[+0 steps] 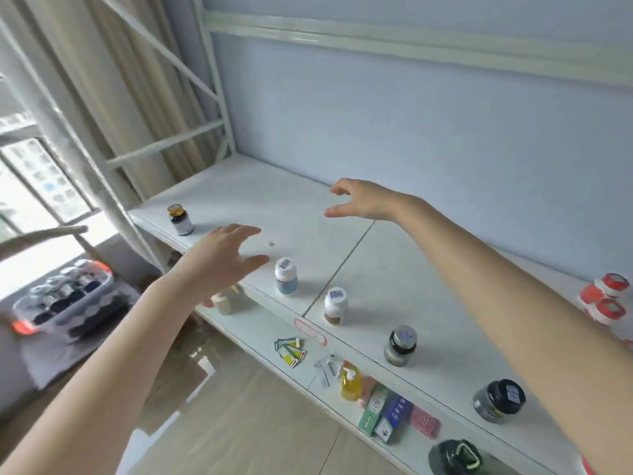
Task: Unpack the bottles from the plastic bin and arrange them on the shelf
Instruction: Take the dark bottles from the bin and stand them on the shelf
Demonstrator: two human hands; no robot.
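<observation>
Bright daylight from window point(41, 180) at left, soft blur, wide-angle edge warp

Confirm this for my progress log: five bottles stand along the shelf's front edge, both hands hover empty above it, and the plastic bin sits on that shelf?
No: the head view shows the plastic bin off the shelf, lower down to the left. The rest holds: five bottles stand along the front edge, and the left hand and right hand hover empty above it.

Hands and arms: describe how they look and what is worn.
The left hand and right hand are bare: no gloves, rings or watch show. The left forearm and right forearm are uncovered, no sleeve in view up to the frame's edge.
</observation>
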